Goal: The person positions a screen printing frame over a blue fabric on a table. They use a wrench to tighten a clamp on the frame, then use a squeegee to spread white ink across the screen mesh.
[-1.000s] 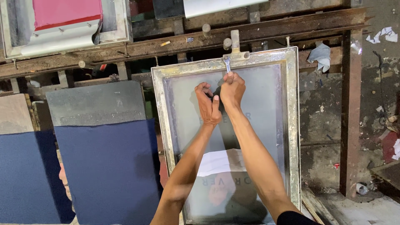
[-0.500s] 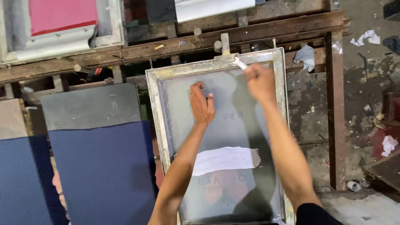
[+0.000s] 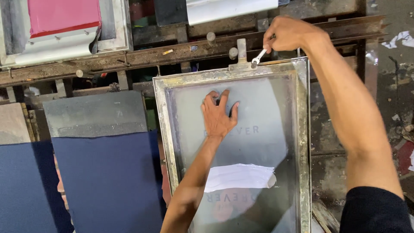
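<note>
In the head view, a screen-printing frame (image 3: pixel 235 142) lies below a rusty steel rail (image 3: pixel 181 54), its long axis running away from the person, from the bottom edge of the picture up to the rail. Its metal border is worn, stained yellowish and grey; the mesh inside is a dull grey-blue and semi-transparent, with faint lettering across its middle and again, mirrored, lower down. A white strip of paper or tape (image 3: pixel 239 177) lies across the lower part of the mesh, its length crosswise to the frame.

The left hand (image 3: pixel 219 116) rests flat on the upper mesh, fingers spread wide and pointing toward the rail. The right hand (image 3: pixel 288 33) is closed around the handle of a small wrench (image 3: pixel 258 56), which slants down-left, its head at the metal clamp (image 3: pixel 241 58) on the frame's top edge.

Left of the frame, a dark blue fabric panel (image 3: pixel 108 181) lies on a pallet with a grey strip at its top. At upper left sits another frame with a red panel (image 3: pixel 64 17) and a white band beneath it.
</note>
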